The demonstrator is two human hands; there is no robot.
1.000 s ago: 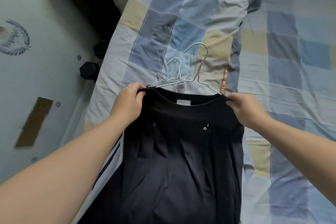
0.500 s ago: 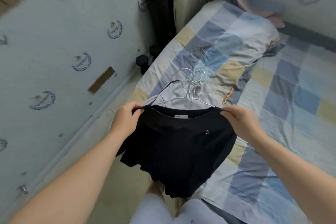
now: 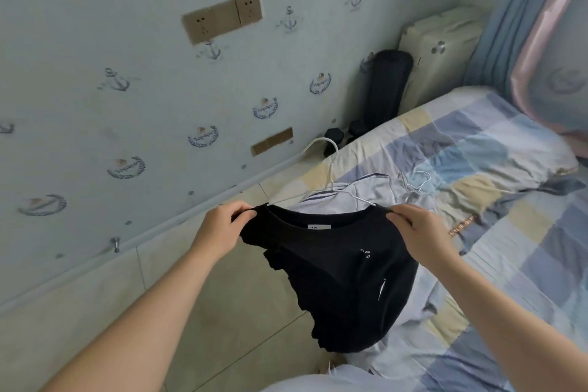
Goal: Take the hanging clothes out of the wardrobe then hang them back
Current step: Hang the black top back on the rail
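Both hands, left hand (image 3: 222,226) and right hand (image 3: 420,232), are pinching the black shirt (image 3: 343,277) by its shoulders, keeping it spread on its hanger (image 3: 331,169) for carrying.

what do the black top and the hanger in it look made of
The black top: soft matte fabric, perhaps cotton knit; it droops in loose folds. The hanger: thin white wire, probably coated metal, given its slim bent hook.
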